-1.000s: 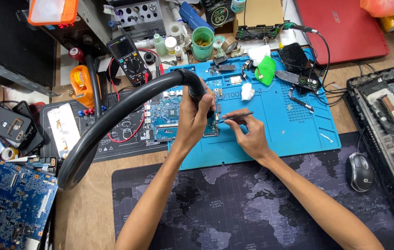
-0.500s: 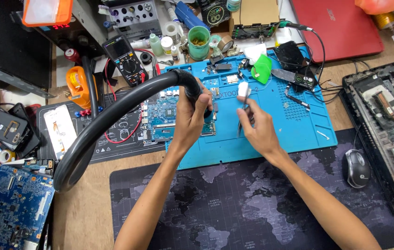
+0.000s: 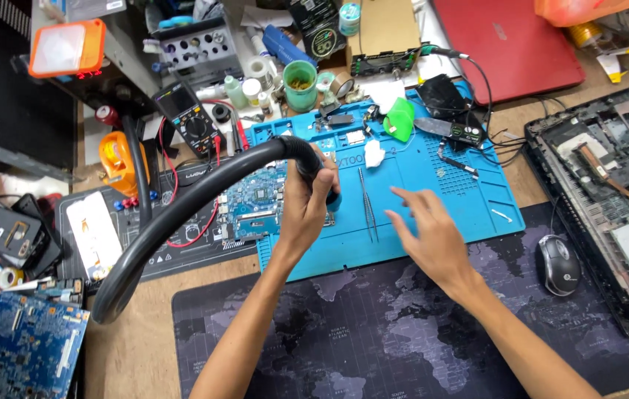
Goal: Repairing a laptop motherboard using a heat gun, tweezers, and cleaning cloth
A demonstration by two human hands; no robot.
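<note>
- The left hand (image 3: pixel 306 210) is wrapped tight around the black handle at the end of a thick black hose (image 3: pixel 181 214), which arcs away toward 8 o'clock across the bench.
- The handle's tip points down at a small blue circuit board (image 3: pixel 259 203) lying at the left edge of the blue work mat (image 3: pixel 433 199); whether the tip touches the board cannot be told.
- The right hand (image 3: pixel 433 240) hovers empty at 3 o'clock from the left hand, fingers spread wide and loose, holding nothing.
- A pair of thin metal tweezers (image 3: pixel 368 207) lies flat on the mat between the 2 hands, just beside the right hand's fingertips and apart from them.
- At 12 o'clock from the tweezers sits a small white wad (image 3: pixel 374 154), and past it a bright green piece (image 3: pixel 400 118).
- A green cup (image 3: pixel 300 85) stands at 12 o'clock from the left hand, just beyond the mat's far edge.
- A black multimeter (image 3: pixel 192 122) with red leads lies at 10 o'clock from the left hand.
- A black mouse (image 3: pixel 558 264) rests on the dark map-printed desk pad (image 3: pixel 374 332) at 3 o'clock from the right hand.
- An opened laptop chassis (image 3: pixel 610 192) sits at the far right, and a red laptop (image 3: pixel 507 41) lies closed at 1 o'clock.
- A second, larger blue circuit board (image 3: pixel 19 355) lies at the near left corner.
</note>
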